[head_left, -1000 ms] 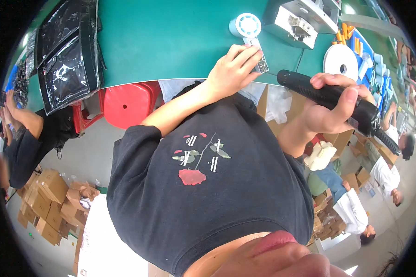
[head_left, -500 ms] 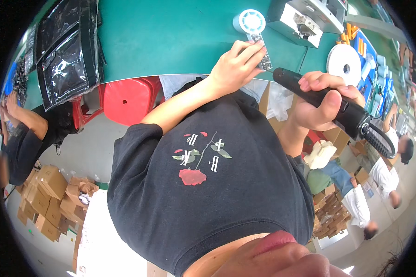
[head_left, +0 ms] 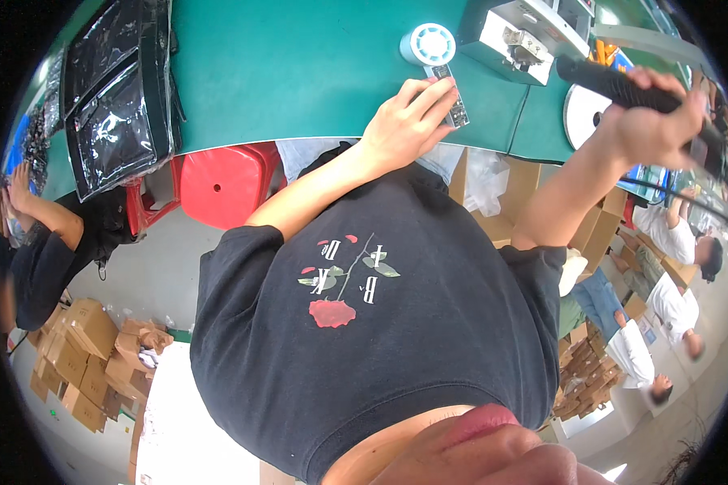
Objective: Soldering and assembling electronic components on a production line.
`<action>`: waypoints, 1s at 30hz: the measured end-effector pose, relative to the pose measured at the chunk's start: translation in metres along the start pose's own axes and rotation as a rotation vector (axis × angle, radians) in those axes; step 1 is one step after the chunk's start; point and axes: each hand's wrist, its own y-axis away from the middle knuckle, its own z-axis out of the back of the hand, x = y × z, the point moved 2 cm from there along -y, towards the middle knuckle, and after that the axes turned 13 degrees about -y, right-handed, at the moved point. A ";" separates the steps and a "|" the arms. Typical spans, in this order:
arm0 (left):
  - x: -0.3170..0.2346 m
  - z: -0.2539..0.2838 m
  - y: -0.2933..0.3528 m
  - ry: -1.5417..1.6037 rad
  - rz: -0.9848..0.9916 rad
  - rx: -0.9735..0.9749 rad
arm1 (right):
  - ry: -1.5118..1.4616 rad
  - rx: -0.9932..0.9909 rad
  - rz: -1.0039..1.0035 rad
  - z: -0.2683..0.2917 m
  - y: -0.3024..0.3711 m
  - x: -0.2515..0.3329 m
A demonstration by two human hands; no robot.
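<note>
On the green table, my left hand (head_left: 408, 121) rests with its fingers closed over a narrow clear-and-grey part with what looks like a circuit board (head_left: 459, 115). The far end of that part joins a round white and light-blue piece (head_left: 429, 44) with a spoked face, like a small fan head. Raised off to the right, my right hand (head_left: 655, 121) grips a black electric screwdriver (head_left: 615, 83), blurred by motion. The screwdriver lies almost level, its nose pointing left and well apart from the part. Its bit cannot be made out.
A metal box-shaped machine (head_left: 519, 40) stands at the far right, with a white reel (head_left: 581, 113) nearby. Black glossy bags (head_left: 113, 97) lie at the left. A red stool (head_left: 222, 184) and an open carton (head_left: 514, 190) stand below the edge; other people are at both sides.
My right hand has swung the screwdriver up and to the right, away from the part. My left hand stays on the part, which has shifted slightly left and nearer.
</note>
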 end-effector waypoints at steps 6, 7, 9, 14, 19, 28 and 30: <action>0.000 0.000 0.002 -0.032 -0.009 -0.009 | 0.149 0.084 -0.137 -0.012 0.001 -0.021; 0.000 0.000 0.001 -0.042 -0.016 -0.012 | 0.117 0.033 -0.210 -0.010 0.005 -0.017; -0.002 0.001 0.002 -0.047 -0.023 -0.011 | 0.085 0.108 -0.223 -0.008 0.022 -0.005; -0.001 0.000 0.000 -0.057 -0.018 -0.004 | -0.031 0.151 -0.208 0.006 0.071 0.033; -0.002 -0.001 0.000 -0.072 -0.028 -0.011 | -0.009 0.076 -0.237 0.011 0.092 0.046; -0.002 -0.002 0.002 -0.073 -0.013 -0.016 | -0.013 0.054 -0.265 0.010 0.103 0.043; -0.002 -0.001 0.001 -0.069 -0.010 -0.012 | 0.015 0.051 -0.250 0.012 0.098 0.041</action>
